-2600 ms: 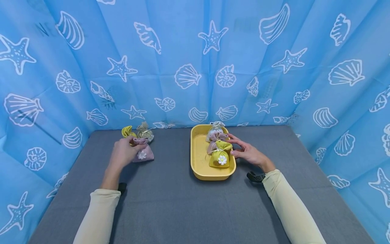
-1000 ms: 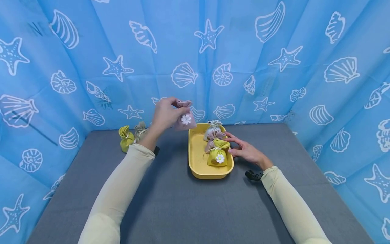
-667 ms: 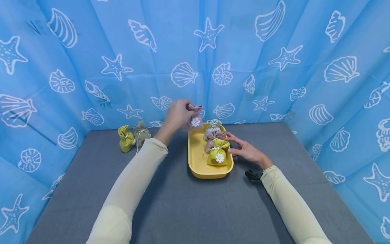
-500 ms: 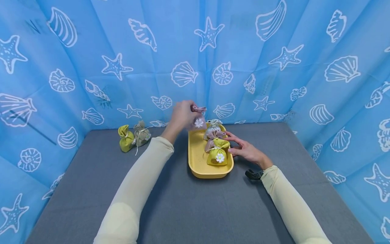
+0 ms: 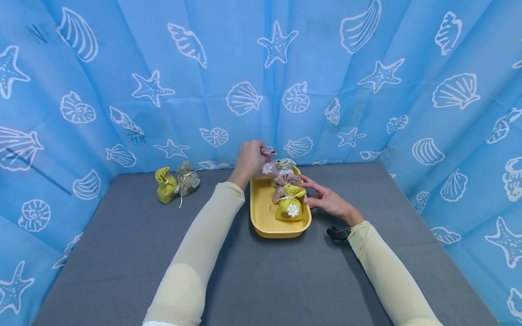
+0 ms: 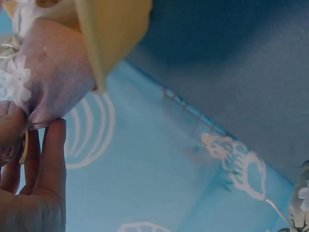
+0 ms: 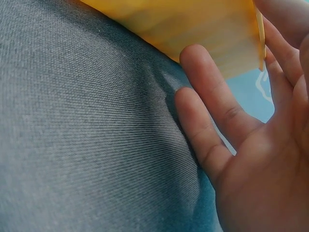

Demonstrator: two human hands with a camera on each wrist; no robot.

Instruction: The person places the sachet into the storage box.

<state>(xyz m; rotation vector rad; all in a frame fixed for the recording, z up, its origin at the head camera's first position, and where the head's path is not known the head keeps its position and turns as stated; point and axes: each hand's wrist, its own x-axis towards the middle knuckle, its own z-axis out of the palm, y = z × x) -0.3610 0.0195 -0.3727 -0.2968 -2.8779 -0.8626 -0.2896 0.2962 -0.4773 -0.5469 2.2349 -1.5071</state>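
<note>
My left hand (image 5: 249, 158) pinches a pink drawstring pouch (image 5: 267, 170) with a white flower by its gathered neck. This pouch hangs over the far left part of the yellow tray (image 5: 263, 222); whether it touches the bottom cannot be told. Along the tray's right side stand a pale patterned pouch (image 5: 285, 166), another pink pouch (image 5: 281, 192) and a yellow pouch (image 5: 290, 208) with a daisy. My right hand (image 5: 328, 201) rests against the tray's right rim, its fingers fairly straight and spread in the right wrist view.
On the table's far left stand a second yellow pouch (image 5: 166, 188) and a grey-green pouch (image 5: 186, 180), side by side. A blue curtain (image 5: 195, 113) with shell prints rises behind the grey table (image 5: 261, 280). A black wrist strap (image 5: 338, 233) sits below the right wrist.
My left hand has lifted the pink pouch from beside the left-hand pouches, carried it right and lowered it over the tray. The right hand has stayed at the rim.
</note>
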